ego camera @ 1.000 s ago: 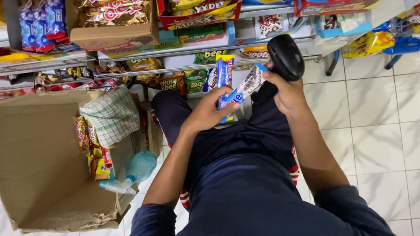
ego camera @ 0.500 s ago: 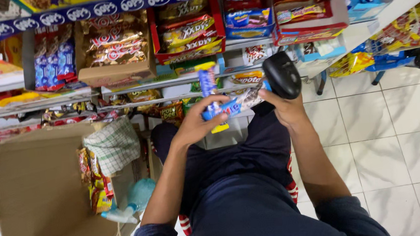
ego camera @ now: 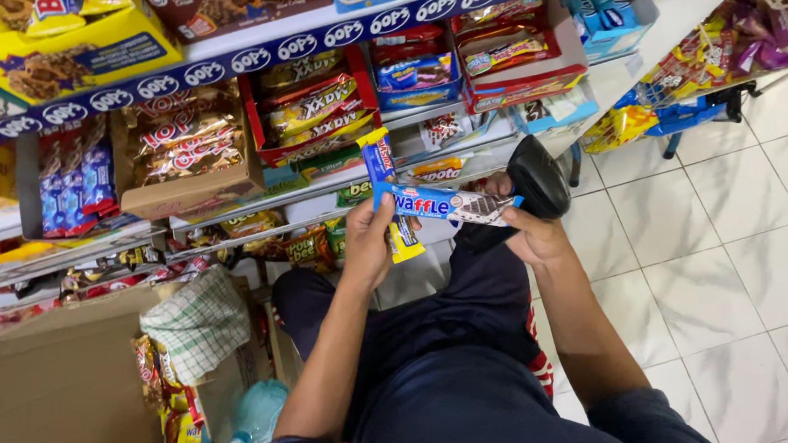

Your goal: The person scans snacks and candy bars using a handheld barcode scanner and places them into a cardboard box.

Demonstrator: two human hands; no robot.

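Glossy wafer packets (ego camera: 444, 203) meet rounded black scanner (ego camera: 538, 177).

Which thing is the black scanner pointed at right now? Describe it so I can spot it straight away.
Start at the snack shelves and drop to the two hands in front of them. Between the left hand and the right hand, which grips the black scanner, lies a long blue and white wafer bar. It lies crosswise; the second bar stands upright behind it.

My left hand (ego camera: 369, 242) is raised in front of me, fingers curled closed in a pinch, forearm bare and angled up from the elbow. My right hand (ego camera: 531, 234) sits just beside it at the same height, fingers wrapped shut, wrist slightly bent inward.
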